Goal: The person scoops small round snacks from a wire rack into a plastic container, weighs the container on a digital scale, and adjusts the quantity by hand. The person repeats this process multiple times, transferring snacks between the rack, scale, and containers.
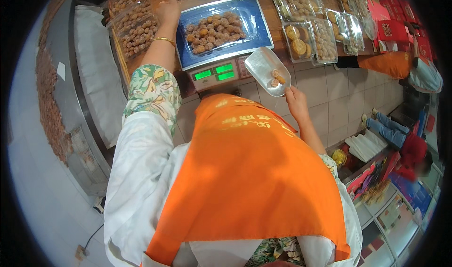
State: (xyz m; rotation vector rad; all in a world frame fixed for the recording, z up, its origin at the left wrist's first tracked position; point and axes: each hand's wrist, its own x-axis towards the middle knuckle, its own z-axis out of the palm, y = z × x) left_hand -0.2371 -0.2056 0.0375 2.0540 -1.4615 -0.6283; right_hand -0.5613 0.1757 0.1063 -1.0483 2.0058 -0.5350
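Note:
My right hand (295, 100) grips the handle of a metal scoop (263, 67), which has a few sugar-dusted round brown snacks in it. The scoop is beside the front right corner of a digital scale (215, 75) with lit green displays. On the scale's blue platform (259, 20) rests a clear plastic tray (188, 20) holding many of the same round snacks (214, 31). My left hand (168, 14), with a gold bangle at the wrist, reaches past the platform's left side. Its fingers look curled, and what they hold is hidden.
Clear boxes of round snacks (139, 34) stand left of the scale. More boxes with flat round pastries (299, 41) are on the right of the wooden table, near red gift boxes (393, 30). One person in an orange apron (386, 65) and another in red (414, 149) are at the right.

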